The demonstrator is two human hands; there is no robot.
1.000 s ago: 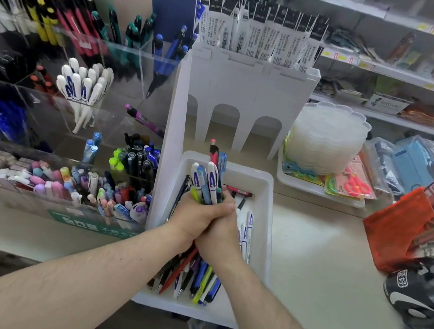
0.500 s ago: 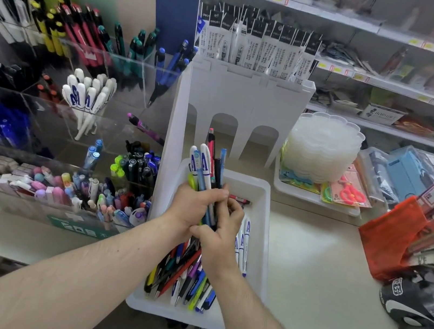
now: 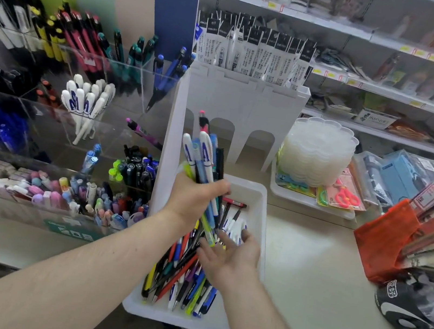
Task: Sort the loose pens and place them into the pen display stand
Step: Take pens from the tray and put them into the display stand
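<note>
My left hand (image 3: 193, 200) grips a bundle of pens (image 3: 205, 159), white, blue, yellow and black, held upright above the white tray (image 3: 262, 200). Several loose pens (image 3: 180, 281) of mixed colours lie in that tray. My right hand (image 3: 230, 254) hovers palm up over the tray just below the bundle, fingers spread and relaxed, holding nothing. The clear acrylic pen display stand (image 3: 75, 119) stands to the left, its compartments filled with sorted pens.
A white refill rack (image 3: 245, 103) stands right behind the tray. To the right are stacked clear plastic dishes (image 3: 319, 149), packaged scissors (image 3: 347, 197), an orange pouch (image 3: 386, 239) and books. Shelves run along the back wall.
Both hands clasped the bundle a second ago. My left hand has since raised it, and my right hand has let go and dropped lower, opening over the tray.
</note>
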